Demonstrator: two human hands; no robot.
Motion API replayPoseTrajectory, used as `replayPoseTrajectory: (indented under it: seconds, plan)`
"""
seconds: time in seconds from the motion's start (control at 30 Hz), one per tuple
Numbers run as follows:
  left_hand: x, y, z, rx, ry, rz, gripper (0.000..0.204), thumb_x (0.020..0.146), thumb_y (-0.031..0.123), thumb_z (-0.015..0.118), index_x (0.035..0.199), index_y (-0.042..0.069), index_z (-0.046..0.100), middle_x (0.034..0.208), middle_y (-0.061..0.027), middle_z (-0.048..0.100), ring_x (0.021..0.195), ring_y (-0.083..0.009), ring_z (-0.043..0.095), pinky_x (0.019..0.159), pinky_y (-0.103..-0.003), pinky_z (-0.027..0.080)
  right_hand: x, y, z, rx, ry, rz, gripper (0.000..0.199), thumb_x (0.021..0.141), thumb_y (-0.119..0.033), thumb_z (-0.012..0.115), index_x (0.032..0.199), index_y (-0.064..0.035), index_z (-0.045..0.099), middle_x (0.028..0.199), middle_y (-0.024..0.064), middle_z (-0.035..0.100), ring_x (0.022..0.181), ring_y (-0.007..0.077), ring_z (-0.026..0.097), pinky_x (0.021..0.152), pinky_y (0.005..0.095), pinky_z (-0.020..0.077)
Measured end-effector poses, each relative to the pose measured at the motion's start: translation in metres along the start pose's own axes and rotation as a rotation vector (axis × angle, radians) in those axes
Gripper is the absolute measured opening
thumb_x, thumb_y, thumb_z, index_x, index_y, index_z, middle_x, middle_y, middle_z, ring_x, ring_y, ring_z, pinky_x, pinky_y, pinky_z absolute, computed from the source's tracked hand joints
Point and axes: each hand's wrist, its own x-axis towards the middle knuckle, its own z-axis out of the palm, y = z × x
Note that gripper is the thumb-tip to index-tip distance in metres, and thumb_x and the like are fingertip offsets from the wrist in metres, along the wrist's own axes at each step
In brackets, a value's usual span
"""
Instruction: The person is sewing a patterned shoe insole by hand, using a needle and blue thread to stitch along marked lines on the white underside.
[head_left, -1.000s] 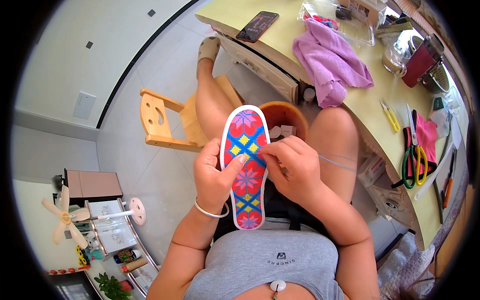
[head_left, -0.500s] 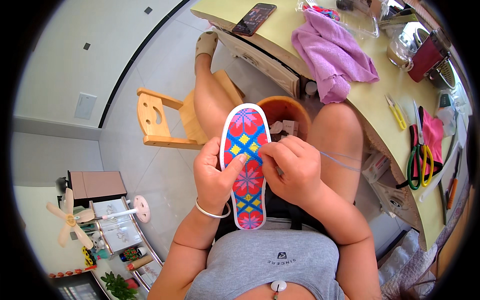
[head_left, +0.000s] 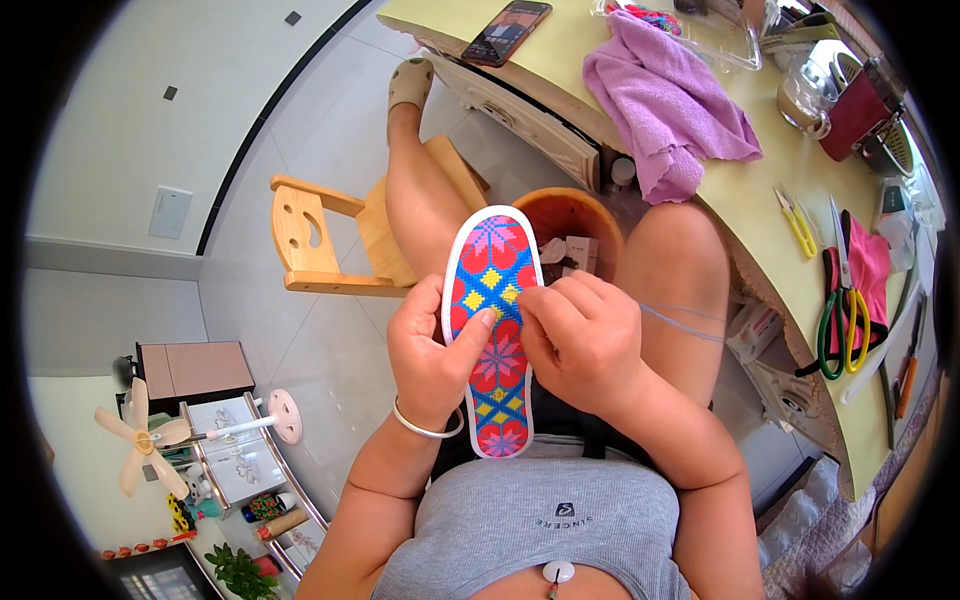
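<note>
A cross-stitched insole (head_left: 500, 362) with a white rim and red, blue, yellow and pink pattern stands lengthwise before my body. My left hand (head_left: 428, 352) grips its left edge, thumb lying on the patterned face and fingers mostly behind it. At the right edge, my right hand (head_left: 588, 338) is closed in a pinch against the stitched surface. Whatever sits between those fingertips is hidden. Light blue thread (head_left: 685, 322) runs from beside my right hand across my right thigh.
To the right, a pale yellow table (head_left: 745, 215) holds a purple cloth (head_left: 670, 110), a phone (head_left: 507, 33), yellow snips (head_left: 797, 222) and scissors (head_left: 842, 300). An orange bin (head_left: 600, 225) stands between my legs. A wooden chair (head_left: 305, 240) and a fan (head_left: 145, 438) are leftward.
Both hands and the insole hold nearly the same place. The picture on the phone's screen differs.
</note>
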Motion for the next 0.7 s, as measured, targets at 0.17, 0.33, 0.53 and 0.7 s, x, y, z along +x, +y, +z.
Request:
replayPoseTrajectory:
  seconds: [0.17,0.33,0.53,0.7]
  plan:
    - [-0.0025,0.0017,0.001,0.052,0.011,0.042,0.016,0.08,-0.002,0.067,0.093,-0.002,0.057,0.088,-0.0044,0.064,0.078,-0.0053,0.057,0.071,-0.021,0.048,0.0001,-0.0034,0.0014,-0.039,-0.001,-0.013,0.017,0.065,-0.001,0.066,0.08,-0.001,0.058,0.062,0.0067,0.049,0.054,0.0218,0.05,0.048,0.0332,0.0425]
    - [-0.0026,0.0001,-0.0001,0.025,0.004,0.063,0.017,0.08,-0.003,0.067,0.094,-0.002,0.057,0.088,-0.0043,0.064,0.079,-0.0052,0.057,0.071,-0.021,0.049,0.0003,-0.004,0.0012,-0.018,0.011,0.0,0.016,0.066,-0.001,0.066,0.079,-0.0009,0.058,0.062,0.007,0.05,0.054,0.0221,0.051,0.047,0.0335,0.0425]
    - [-0.0031,0.0022,0.0009,0.015,0.011,0.056,0.017,0.08,-0.004,0.067,0.095,-0.003,0.057,0.088,-0.0041,0.065,0.078,-0.0051,0.057,0.07,-0.021,0.049,0.0004,-0.0055,0.0,-0.007,0.015,0.007,0.016,0.066,0.0,0.067,0.08,-0.0004,0.058,0.063,0.0078,0.052,0.054,0.0226,0.052,0.048,0.0334,0.0428]
    - [-0.0033,0.0007,0.0006,0.016,0.002,0.069,0.018,0.08,-0.004,0.066,0.096,-0.003,0.058,0.088,-0.0044,0.065,0.078,-0.0054,0.058,0.071,-0.021,0.049,-0.0003,-0.0052,-0.0002,-0.006,0.025,0.0,0.016,0.066,0.0,0.067,0.08,0.0,0.058,0.063,0.008,0.052,0.054,0.0226,0.051,0.048,0.0333,0.0427]
